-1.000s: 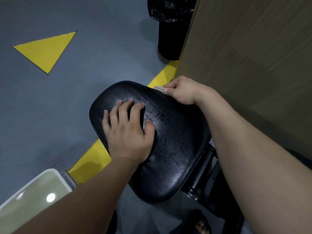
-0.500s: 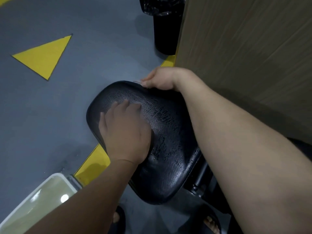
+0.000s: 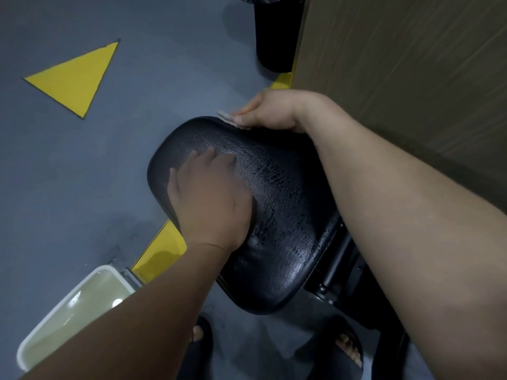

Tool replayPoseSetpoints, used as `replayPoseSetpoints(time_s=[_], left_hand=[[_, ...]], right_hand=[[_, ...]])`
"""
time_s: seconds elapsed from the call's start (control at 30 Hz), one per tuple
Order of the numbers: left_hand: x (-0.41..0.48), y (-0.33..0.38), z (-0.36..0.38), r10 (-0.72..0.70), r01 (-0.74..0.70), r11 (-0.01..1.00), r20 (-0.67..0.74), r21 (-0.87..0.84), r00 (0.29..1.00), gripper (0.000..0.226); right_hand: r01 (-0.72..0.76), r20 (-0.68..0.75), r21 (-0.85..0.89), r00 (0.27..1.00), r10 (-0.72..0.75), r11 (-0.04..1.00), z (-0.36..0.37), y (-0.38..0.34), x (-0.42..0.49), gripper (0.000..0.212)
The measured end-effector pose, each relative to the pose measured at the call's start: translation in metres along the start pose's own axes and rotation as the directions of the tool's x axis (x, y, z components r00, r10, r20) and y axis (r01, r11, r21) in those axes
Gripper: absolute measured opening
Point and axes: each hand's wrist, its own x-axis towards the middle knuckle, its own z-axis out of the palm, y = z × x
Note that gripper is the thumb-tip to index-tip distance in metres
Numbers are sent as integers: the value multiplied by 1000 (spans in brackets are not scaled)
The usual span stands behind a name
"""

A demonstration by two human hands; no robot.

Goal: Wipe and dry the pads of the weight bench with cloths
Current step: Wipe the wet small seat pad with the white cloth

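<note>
A black cracked seat pad (image 3: 285,229) of the weight bench fills the middle of the view, wet with small drops. My left hand (image 3: 211,198) rests flat on the pad's left part, fingers straight. My right hand (image 3: 271,112) holds a small pale cloth (image 3: 227,118) against the pad's far edge; only a corner of the cloth shows past the fingers. The black bench frame (image 3: 345,264) runs under the pad at the right.
A white basin of yellowish water (image 3: 74,308) stands on the grey floor at the lower left. A black bin (image 3: 274,37) stands at the top, beside a brown wooden wall (image 3: 411,64). Yellow floor markings (image 3: 74,78) lie around. Feet in black slippers (image 3: 348,349) are below.
My right hand with the cloth has slid leftward along the pad's far edge. My left hand has stayed on the pad, its fingers drawn closer together.
</note>
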Motion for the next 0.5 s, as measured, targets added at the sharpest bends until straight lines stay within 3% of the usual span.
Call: replayPoseSetpoints(time_s=[0.1,0.23,0.37,0.5], left_hand=[[0,-1,0,6,-6,1000,-6,2,1000,45],[-1,0,0,9,-9,1000,-6,2,1000,45],[-1,-1,1,17,-17,1000,-13,12,1000,45],[1,0,1,9,-8,1000,-4,25,1000,45]], right_hand=[[-28,-47,117,998,34,993,-6,17,-1,40],[-34,-117,38,992,38,999,-3,6,7,26],[29,-28,-61,999,-31,998,9,-33,23,33],[-7,63,-187,998,19,982,16,-52,33,40]])
